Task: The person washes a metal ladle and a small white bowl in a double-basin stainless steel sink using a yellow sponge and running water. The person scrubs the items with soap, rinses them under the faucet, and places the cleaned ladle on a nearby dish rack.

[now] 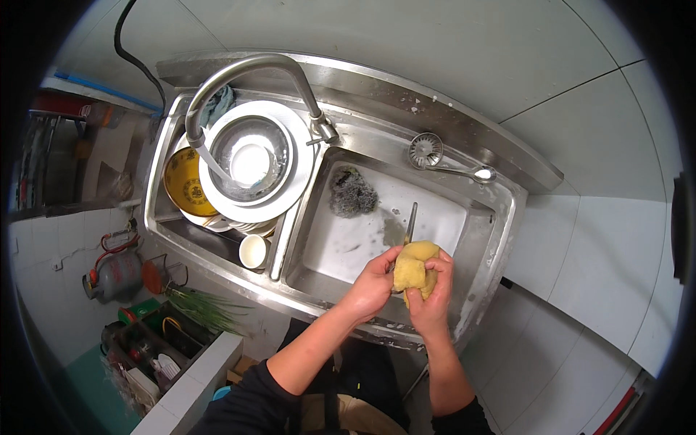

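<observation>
Over the near side of the right sink basin (473, 255), a yellow cloth (416, 263) is bunched between my two hands. My left hand (372, 285) grips a metal utensil (412, 220) whose thin end sticks out beyond the cloth; the rest of it is hidden. My right hand (435, 291) is closed on the cloth. A dark mesh scrubber (352, 193) lies in the foamy water of that basin. In the left basin, water runs from the faucet (255, 61) into a glass bowl (272, 136) stacked on white plates (296, 185).
Beside the stack are an amber bowl (187, 182) and a white cup (254, 252). A sink strainer (426, 150) and a metal spoon (481, 174) rest on the back ledge. Lower left are a gas cylinder (117, 274), green onions (201, 307) and a crate (193, 353).
</observation>
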### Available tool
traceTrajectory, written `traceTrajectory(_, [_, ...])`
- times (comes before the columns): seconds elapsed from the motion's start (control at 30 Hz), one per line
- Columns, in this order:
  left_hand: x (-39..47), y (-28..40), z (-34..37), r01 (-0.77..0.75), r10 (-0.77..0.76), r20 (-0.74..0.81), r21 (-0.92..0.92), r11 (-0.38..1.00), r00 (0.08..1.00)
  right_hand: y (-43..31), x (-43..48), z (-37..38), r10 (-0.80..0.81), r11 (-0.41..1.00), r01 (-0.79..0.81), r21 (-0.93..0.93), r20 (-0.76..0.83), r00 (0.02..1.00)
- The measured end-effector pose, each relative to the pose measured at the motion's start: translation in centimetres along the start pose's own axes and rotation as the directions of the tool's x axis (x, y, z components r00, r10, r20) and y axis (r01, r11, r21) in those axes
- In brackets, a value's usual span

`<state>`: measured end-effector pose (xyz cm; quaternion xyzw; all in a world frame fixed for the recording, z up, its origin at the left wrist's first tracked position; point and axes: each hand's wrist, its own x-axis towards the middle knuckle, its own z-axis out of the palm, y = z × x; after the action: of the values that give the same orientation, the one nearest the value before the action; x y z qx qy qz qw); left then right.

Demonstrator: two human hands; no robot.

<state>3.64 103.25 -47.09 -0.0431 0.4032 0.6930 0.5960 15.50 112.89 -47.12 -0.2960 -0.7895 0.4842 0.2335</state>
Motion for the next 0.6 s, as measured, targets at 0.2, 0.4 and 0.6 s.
traceTrajectory(0.2, [1.4,0.5,0.2,-0.033,0.172,-0.281,0.437,0.899,0.944,0.3,-1.2,0.3,0.483,0.582,-0.381,0.718,0.071,0.873])
traceTrajectory(0.4, [0.2,-1.6,1.8,-0.221,0.472,-0.081,0.805,0.55,0.878,0.4,1.0,0.7,0.575,0.478,-0.467,0.744,0.136,0.807])
traceTrajectory(0.6, [0.0,-0.5,1.2,-0.047,0.328,-0.164,0.835,0.548,0.93,-0.9,1.9,1.5,0.554,0.614,-0.588,0.526,0.243,0.796])
